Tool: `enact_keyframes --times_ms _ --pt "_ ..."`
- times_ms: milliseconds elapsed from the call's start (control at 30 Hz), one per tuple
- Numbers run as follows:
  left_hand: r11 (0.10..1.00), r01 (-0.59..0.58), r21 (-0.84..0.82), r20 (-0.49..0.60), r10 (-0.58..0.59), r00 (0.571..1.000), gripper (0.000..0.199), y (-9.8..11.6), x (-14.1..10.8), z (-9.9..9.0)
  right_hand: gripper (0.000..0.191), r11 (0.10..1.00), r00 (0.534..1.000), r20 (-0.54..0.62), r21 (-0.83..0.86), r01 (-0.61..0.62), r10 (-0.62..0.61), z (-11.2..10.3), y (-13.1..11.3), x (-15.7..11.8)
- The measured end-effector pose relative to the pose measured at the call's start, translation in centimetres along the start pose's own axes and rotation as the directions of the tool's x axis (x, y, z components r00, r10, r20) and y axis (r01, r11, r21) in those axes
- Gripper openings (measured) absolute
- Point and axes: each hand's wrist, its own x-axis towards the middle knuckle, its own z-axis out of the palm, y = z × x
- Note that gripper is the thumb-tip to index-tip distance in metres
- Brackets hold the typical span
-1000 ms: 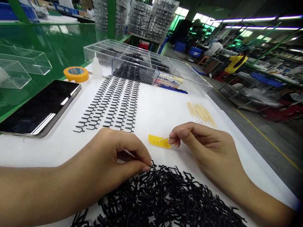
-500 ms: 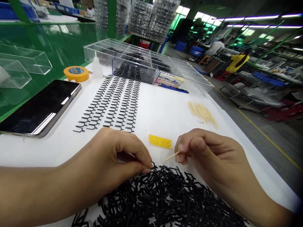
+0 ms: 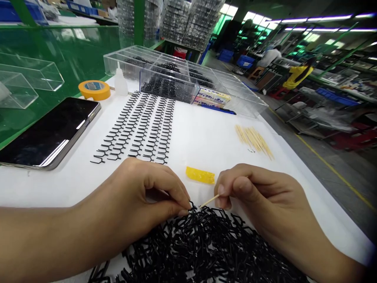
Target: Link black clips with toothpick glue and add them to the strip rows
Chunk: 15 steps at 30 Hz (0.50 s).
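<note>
Toothpick (image 3: 209,201), pinched in the right hand (image 3: 265,196), has moved off the yellow strip (image 3: 200,175); it slants leftward, tip near the black prong (image 3: 193,204) pinched by the left hand (image 3: 141,188).

The tape strip (image 3: 200,175) is yellow; the pronged pieces (image 3: 206,239), black.

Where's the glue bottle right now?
In the head view, the bottle stands toward the left, just right of the orange tape, beside the clear box.
</note>
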Motion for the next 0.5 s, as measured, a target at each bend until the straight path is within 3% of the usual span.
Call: enact_keyframes --times_ms 500 --pt "1.000 -0.002 0.002 -0.002 0.002 1.000 0.016 0.16 -0.20 -0.04 0.026 0.996 0.996 -0.071 -0.083 0.041 -0.047 -0.32 -0.08 0.08"
